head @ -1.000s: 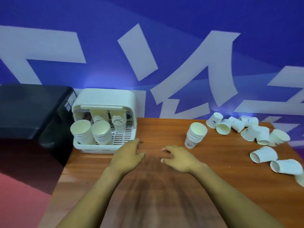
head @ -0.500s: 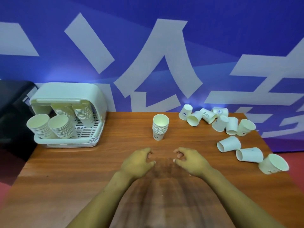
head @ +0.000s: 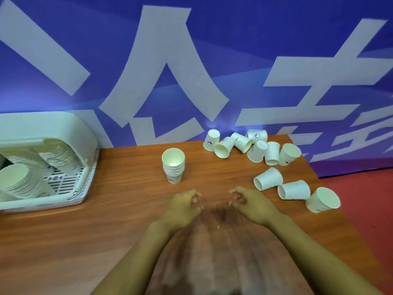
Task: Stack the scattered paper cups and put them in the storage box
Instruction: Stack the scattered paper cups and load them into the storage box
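Both hands rest on the desk (head: 63, 241) near its front middle, close together, fingers curled inward and grasping nothing: the left hand (head: 184, 206) and the right hand (head: 254, 204). Just beyond them one upright stack of cups (head: 173, 166) stands apart. Ten loose cups lie scattered toward the desk's right side: seven clustered at the far right corner (head: 257, 151), three nearer the right edge (head: 294, 189). At the left edge sits the open storage box (head: 53, 133), holding several stacks of cups (head: 19, 182); its left part is cut off.
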`<state>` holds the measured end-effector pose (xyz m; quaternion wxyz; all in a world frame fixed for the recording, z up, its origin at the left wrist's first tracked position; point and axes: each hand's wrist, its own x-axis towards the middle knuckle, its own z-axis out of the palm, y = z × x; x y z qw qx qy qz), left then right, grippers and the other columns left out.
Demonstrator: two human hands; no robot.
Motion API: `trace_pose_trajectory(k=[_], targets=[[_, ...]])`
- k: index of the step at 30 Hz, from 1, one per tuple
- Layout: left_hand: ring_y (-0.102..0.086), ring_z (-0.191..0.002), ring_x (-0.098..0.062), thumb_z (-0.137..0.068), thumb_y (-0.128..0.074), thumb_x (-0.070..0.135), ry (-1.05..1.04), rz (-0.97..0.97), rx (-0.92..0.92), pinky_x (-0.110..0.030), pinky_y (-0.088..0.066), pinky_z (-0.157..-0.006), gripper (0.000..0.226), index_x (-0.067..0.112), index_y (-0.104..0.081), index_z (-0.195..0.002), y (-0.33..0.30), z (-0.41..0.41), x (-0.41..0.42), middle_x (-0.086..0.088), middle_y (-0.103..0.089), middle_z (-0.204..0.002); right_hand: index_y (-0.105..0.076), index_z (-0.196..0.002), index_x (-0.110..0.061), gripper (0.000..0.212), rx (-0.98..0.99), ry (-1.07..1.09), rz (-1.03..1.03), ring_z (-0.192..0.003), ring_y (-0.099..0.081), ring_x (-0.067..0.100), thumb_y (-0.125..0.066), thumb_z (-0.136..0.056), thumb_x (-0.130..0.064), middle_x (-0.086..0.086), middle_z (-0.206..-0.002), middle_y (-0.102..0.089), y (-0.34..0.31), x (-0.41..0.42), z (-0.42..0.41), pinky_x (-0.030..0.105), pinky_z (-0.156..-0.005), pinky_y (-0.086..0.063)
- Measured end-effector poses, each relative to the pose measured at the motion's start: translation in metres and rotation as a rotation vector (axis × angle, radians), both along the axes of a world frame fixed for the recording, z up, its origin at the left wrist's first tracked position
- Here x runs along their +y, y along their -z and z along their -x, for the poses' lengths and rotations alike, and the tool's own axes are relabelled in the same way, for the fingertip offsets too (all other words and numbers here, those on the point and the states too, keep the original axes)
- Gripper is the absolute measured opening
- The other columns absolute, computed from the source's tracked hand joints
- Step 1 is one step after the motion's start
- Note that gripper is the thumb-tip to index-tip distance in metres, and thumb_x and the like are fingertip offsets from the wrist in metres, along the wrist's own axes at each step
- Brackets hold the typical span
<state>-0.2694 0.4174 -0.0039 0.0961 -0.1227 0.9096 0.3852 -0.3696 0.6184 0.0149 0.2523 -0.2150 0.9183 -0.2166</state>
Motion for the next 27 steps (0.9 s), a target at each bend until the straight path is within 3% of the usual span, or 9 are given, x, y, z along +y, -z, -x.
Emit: trace_pose_trajectory(k=[3,7,9,16,22,27], targets=[[-0.057,-0.104,-0.019,-0.088,-0.064,0.021,-0.019,0.034,-0.025,-0.024,-0.040,-0.087,0.035,0.013,-0.057,-0.121,0.002,0.019,0.016,-0.001,-0.062,-0.114,-0.056,-0.120,-0.027,0.034,-0.023,0.006,0.009,-0.096,-0.059,0.010,-0.062,-0.087,-0.033,-0.008,-0.107,-0.061,0.008,0.021,0.023,0.034,-0.088,-0.050],[-0.056,-0.092,-0.014,-0.086,-0.065,0.024,-0.110,0.032,-0.017,-0.020,-0.040,-0.081,0.036,0.015,-0.057,-0.119,0.010,0.048,0.056,0.003,-0.060,-0.110,-0.055,-0.121,-0.026,0.036,-0.017,-0.035,-0.019,-0.100,-0.058,0.011,-0.061,-0.088,-0.035,-0.008,-0.108,-0.061,0.022,0.060,0.057,0.033,-0.089,-0.049],[-0.056,-0.100,-0.016,-0.085,-0.065,0.023,-0.087,0.037,-0.013,-0.017,-0.036,-0.081,0.035,0.013,-0.057,-0.118,0.014,0.062,0.077,-0.002,-0.060,-0.115,-0.053,-0.122,-0.027,0.037,-0.015,-0.047,-0.029,-0.101,-0.057,0.012,-0.061,-0.087,-0.035,-0.007,-0.111,-0.061,0.023,0.077,0.073,0.032,-0.089,-0.048],[-0.048,-0.122,-0.022,-0.085,-0.063,0.032,-0.069,0.093,-0.106,-0.034,-0.039,-0.103,0.043,0.022,-0.052,-0.126,0.028,0.131,0.159,-0.002,-0.050,-0.129,-0.048,-0.128,-0.024,0.046,0.081,-0.082,-0.093,-0.113,-0.053,0.017,-0.064,-0.086,-0.033,-0.003,-0.126,-0.056,0.029,0.165,0.137,0.030,-0.088,-0.043],[-0.036,-0.129,-0.030,-0.085,-0.059,0.038,-0.055,0.198,-0.194,-0.043,-0.032,-0.108,0.062,0.024,-0.035,-0.141,0.045,0.163,0.195,-0.006,-0.040,-0.138,-0.044,-0.130,-0.032,0.053,0.174,-0.220,-0.270,-0.121,-0.043,0.020,-0.065,-0.082,-0.039,-0.005,-0.132,-0.044,0.034,0.190,0.177,0.033,-0.095,-0.040],[-0.034,-0.128,-0.029,-0.084,-0.059,0.040,-0.048,0.219,-0.207,-0.046,-0.033,-0.106,0.063,0.025,-0.033,-0.139,0.044,0.198,0.204,-0.005,-0.039,-0.134,-0.038,-0.136,-0.035,0.065,0.152,-0.251,-0.325,-0.125,-0.040,0.018,-0.067,-0.078,-0.049,-0.007,-0.134,-0.042,0.048,0.201,0.202,0.035,-0.100,-0.036]])
